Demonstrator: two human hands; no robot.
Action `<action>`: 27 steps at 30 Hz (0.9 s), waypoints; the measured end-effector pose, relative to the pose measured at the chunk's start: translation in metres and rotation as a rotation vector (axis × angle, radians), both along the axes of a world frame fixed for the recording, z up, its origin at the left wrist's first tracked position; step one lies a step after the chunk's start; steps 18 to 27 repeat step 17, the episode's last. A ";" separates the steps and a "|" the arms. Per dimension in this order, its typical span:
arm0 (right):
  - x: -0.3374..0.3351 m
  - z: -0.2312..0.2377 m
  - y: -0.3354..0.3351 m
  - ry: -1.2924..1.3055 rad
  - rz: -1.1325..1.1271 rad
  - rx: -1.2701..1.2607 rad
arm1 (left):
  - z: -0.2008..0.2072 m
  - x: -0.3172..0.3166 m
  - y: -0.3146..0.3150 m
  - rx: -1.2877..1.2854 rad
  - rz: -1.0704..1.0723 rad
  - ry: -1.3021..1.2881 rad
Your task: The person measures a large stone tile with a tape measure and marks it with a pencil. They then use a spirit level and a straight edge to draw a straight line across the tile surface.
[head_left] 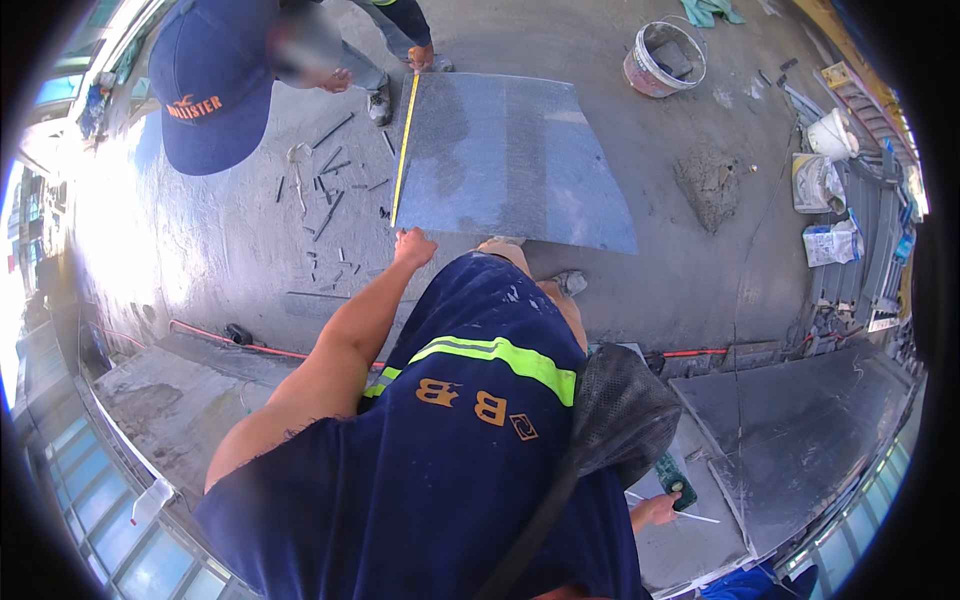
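A large grey tile (500,160) lies on the wet-looking floor in front of me. Along its left edge runs a yellow tape measure (404,150). My left hand (414,247) is closed at the tape's near end, by the tile's near left corner. At the far end, a co-worker's hand (421,58) holds the tape; that person wears a navy cap (212,85). Low on the right, my right hand (655,511) reaches out past my shirt, its fingers closed at the end of a green-and-black tool (676,482). A thin white strip (697,517) shows beside those fingers.
Several dark sticks (328,215) are scattered left of the tile. At the far right stand a bucket (664,60) and a heap of mortar (708,185), with bags (833,242) beyond. A red hose (245,345) crosses behind me, near large dark slabs (800,440).
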State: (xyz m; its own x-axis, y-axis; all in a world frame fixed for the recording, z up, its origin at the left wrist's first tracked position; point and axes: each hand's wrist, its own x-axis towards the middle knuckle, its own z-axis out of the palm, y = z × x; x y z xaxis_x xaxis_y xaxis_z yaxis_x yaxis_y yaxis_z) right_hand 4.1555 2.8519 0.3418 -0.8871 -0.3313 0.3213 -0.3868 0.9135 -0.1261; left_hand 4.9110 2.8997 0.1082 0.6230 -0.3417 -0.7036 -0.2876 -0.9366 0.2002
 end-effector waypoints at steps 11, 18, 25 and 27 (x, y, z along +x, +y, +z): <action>0.107 0.028 -0.133 -0.219 0.757 -0.092 | 0.015 -0.013 0.049 0.064 0.214 -0.054; 0.178 0.064 -0.230 -0.702 1.269 0.063 | 0.051 -0.070 0.001 -0.170 0.233 -0.002; 0.178 0.064 -0.230 -0.702 1.269 0.063 | 0.051 -0.070 0.001 -0.170 0.233 -0.002; 0.178 0.064 -0.230 -0.702 1.269 0.063 | 0.051 -0.070 0.001 -0.170 0.233 -0.002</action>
